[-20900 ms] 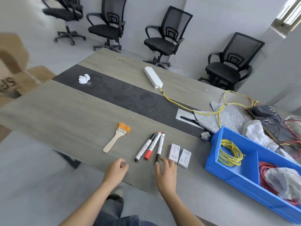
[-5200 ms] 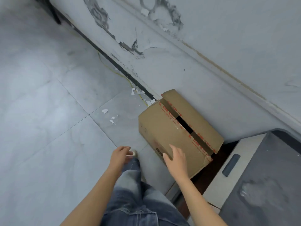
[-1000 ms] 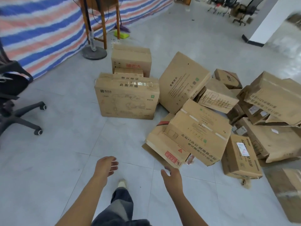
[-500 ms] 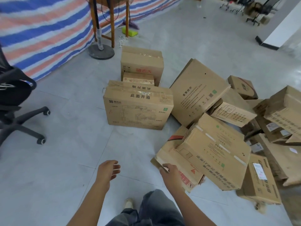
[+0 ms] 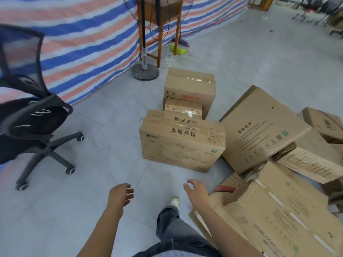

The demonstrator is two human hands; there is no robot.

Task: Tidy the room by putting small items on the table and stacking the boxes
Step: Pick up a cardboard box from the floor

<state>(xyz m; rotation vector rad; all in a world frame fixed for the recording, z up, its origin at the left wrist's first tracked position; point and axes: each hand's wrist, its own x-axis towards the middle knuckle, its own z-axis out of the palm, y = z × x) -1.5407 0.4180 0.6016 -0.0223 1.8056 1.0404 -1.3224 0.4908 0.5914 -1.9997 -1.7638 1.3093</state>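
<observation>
Several cardboard boxes lie jumbled on the grey tiled floor. An upright box with printed characters [image 5: 181, 145] stands straight ahead, with a small box [image 5: 182, 108] and a taller box [image 5: 190, 86] behind it. A large box [image 5: 259, 130] leans to its right. A tilted box [image 5: 282, 214] lies on a flatter one [image 5: 213, 214] at the lower right. My left hand [image 5: 120, 195] hangs over bare floor with relaxed fingers and holds nothing. My right hand [image 5: 196, 191] hovers with loosely spread fingers just left of the flat box, a short way in front of the upright box.
A black mesh office chair [image 5: 27, 117] on castors stands at the left. A fan stand with a round base [image 5: 145, 71] and a wooden stool [image 5: 159, 25] stand against a striped tarpaulin [image 5: 83, 43]. More boxes [image 5: 323, 123] pile up at the right edge.
I have stepped closer to the upright box. My right hand has come off the corner of the flat box and now hovers in the air. The left hand stays free.
</observation>
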